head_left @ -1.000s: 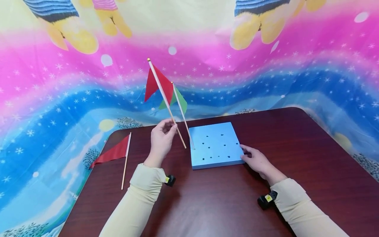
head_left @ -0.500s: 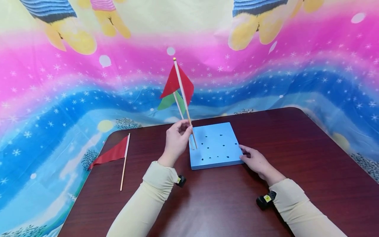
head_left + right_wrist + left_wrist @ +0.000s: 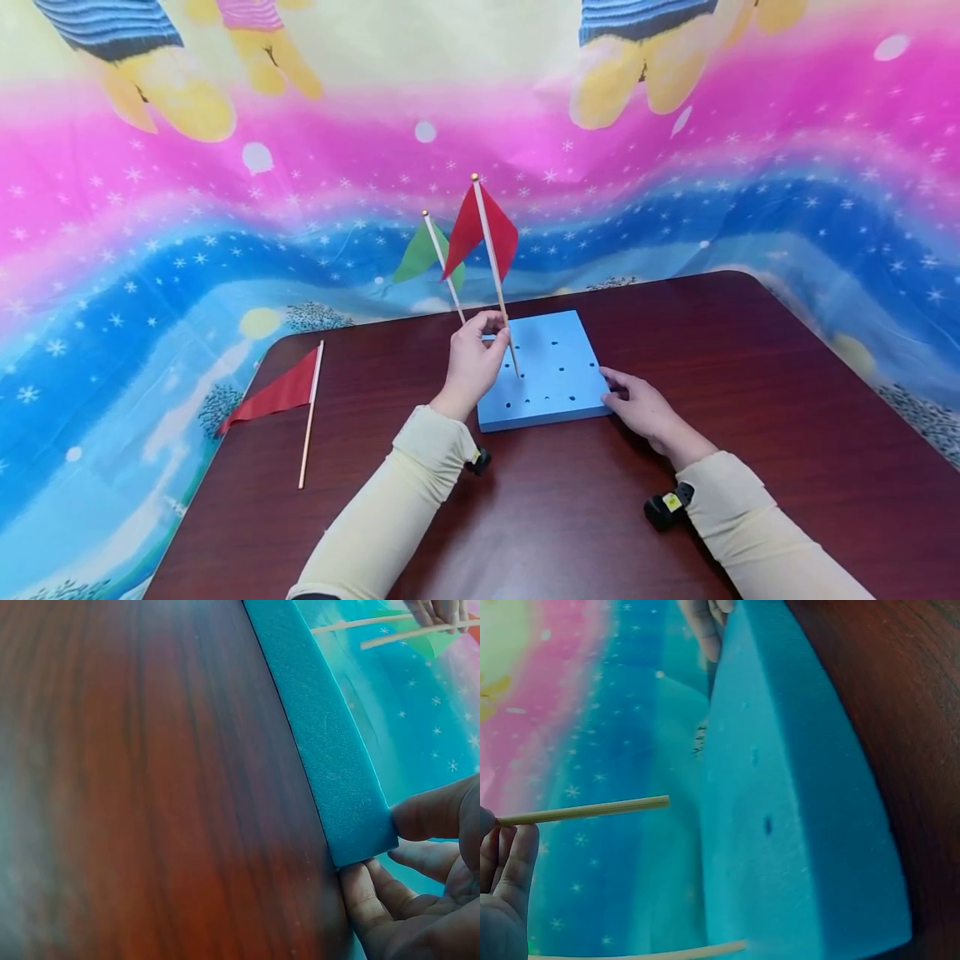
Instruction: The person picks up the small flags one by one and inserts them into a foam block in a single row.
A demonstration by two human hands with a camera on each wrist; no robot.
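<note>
My left hand (image 3: 472, 362) pinches the bare stick of a red triangular flag (image 3: 506, 237), holding it nearly upright over a light blue foam board (image 3: 542, 372) with several small holes. In the left wrist view the lower end of the stick (image 3: 630, 805) points at the board's top, with a gap between them. A green flag (image 3: 418, 254) stands tilted in the board's left part, its lower stick hidden behind my left hand in the head view. At the board's near right corner my right hand (image 3: 643, 408) holds the edge between thumb (image 3: 431, 814) and fingers.
A second red flag (image 3: 283, 388) lies flat at the left of the dark wooden table (image 3: 555, 517), its stick pointing toward me. Behind the table hangs a colourful printed cloth (image 3: 360, 125).
My left hand has carried the red flag rightward, past the green flag and over the board, then lowered it slightly. The right hand stays at the board's corner.
</note>
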